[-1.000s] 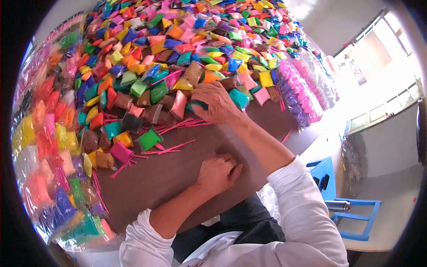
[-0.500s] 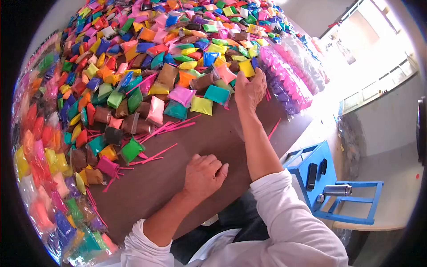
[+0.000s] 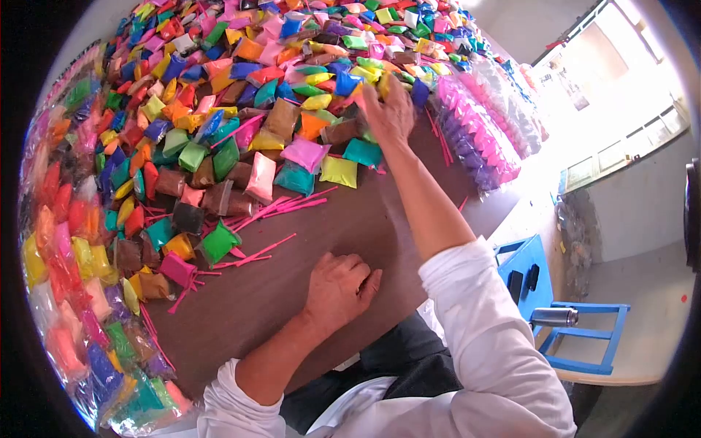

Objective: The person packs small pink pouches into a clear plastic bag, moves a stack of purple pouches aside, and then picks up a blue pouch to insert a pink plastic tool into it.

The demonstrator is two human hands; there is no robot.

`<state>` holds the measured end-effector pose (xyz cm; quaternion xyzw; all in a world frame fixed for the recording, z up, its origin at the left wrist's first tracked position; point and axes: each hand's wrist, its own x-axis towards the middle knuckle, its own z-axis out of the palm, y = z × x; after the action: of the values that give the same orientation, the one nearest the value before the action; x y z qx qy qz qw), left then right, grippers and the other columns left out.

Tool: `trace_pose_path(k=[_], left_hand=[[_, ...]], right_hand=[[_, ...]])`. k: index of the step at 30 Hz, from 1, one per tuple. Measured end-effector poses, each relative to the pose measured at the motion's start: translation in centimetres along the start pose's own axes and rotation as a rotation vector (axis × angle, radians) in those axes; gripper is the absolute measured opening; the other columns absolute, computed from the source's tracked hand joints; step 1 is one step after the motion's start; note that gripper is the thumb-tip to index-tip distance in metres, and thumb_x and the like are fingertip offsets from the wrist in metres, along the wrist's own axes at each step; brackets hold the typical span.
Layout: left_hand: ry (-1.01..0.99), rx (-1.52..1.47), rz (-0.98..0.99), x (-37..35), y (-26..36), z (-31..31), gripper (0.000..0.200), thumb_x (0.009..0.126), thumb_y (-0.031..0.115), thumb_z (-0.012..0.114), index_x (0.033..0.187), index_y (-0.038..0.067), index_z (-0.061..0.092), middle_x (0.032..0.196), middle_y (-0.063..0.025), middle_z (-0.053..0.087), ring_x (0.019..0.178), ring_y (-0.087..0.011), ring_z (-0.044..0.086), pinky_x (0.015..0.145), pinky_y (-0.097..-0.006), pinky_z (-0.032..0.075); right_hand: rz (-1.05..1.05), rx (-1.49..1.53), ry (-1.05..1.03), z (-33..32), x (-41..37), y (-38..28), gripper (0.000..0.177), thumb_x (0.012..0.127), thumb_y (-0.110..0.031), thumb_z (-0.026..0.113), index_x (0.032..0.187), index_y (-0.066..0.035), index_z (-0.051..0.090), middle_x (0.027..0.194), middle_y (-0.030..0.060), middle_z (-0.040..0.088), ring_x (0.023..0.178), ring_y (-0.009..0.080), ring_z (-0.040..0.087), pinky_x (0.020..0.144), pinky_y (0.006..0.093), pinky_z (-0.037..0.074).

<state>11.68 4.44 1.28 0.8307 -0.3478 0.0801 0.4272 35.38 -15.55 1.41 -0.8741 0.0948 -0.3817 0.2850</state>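
My left hand (image 3: 336, 288) rests on the brown table with its fingers curled and nothing seen in it. My right hand (image 3: 391, 113) reaches to the front edge of the packet pile, right of centre. Its fingers are bent round a yellow packet (image 3: 385, 83), partly hidden and blurred by motion. A blue packet (image 3: 420, 93) lies just right of these fingers. Below and left of the hand are a teal packet (image 3: 362, 152) and a yellow-green packet (image 3: 339, 171). A pink-violet packet (image 3: 303, 155) lies further left.
Many coloured packets cover the back and left of the table (image 3: 292, 350). Pink strips (image 3: 255, 255) lie at the pile's edge. Clear bags of pink and purple pieces (image 3: 475, 131) stand at right. A blue stool (image 3: 537, 292) with a metal flask (image 3: 555, 317) is beyond the table edge.
My right hand has moved left and slightly away from me, and the yellow packet that lay by its fingers has moved with it. My left hand has hardly moved.
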Motion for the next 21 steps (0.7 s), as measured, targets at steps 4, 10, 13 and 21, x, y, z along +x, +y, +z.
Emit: trace_pose_path(k=[4, 10, 13, 21], left_hand=[[-0.032, -0.002, -0.001, 0.2, 0.1, -0.4, 0.025, 0.08, 0.016, 0.069, 0.062, 0.007, 0.054, 0.064, -0.0105, 0.053, 0.061, -0.0326, 0.055, 0.063, -0.0446, 0.043], [-0.019, 0.017, -0.004, 0.2, 0.3, -0.4, 0.025, 0.079, 0.017, 0.071, 0.063, 0.007, 0.055, 0.064, -0.0101, 0.053, 0.062, -0.0315, 0.055, 0.063, -0.0433, 0.042], [0.01, 0.032, 0.002, -0.2, 0.0, 0.2, 0.024, 0.078, 0.018, 0.072, 0.063, 0.008, 0.056, 0.065, -0.0092, 0.053, 0.062, -0.0303, 0.055, 0.063, -0.0418, 0.042], [0.021, 0.023, 0.007, -0.1, 0.1, 0.0, 0.025, 0.081, 0.02, 0.068, 0.064, 0.007, 0.056, 0.067, -0.0084, 0.054, 0.063, -0.0293, 0.054, 0.063, -0.0408, 0.041]], right_hand=[[-0.069, -0.054, -0.145, 1.9, 0.5, -2.5, 0.057, 0.087, -0.053, 0.053, 0.127, -0.012, 0.055, 0.133, 0.0121, 0.053, 0.126, 0.0334, 0.045, 0.101, 0.0524, 0.033], [-0.191, 0.202, 0.05, 3.3, -0.6, -2.5, 0.039, 0.092, -0.04, 0.051, 0.109, -0.007, 0.062, 0.115, 0.0137, 0.061, 0.11, 0.034, 0.054, 0.093, 0.0474, 0.041], [-0.042, 0.515, 0.115, 2.0, -0.2, -1.8, 0.03, 0.094, -0.027, 0.051, 0.091, 0.001, 0.063, 0.086, 0.0138, 0.064, 0.081, 0.0285, 0.062, 0.073, 0.0367, 0.047], [-0.431, 0.068, -0.161, -7.1, -5.8, -2.7, 0.035, 0.084, -0.032, 0.068, 0.11, -0.008, 0.065, 0.124, 0.0187, 0.058, 0.12, 0.0367, 0.051, 0.099, 0.0475, 0.039]])
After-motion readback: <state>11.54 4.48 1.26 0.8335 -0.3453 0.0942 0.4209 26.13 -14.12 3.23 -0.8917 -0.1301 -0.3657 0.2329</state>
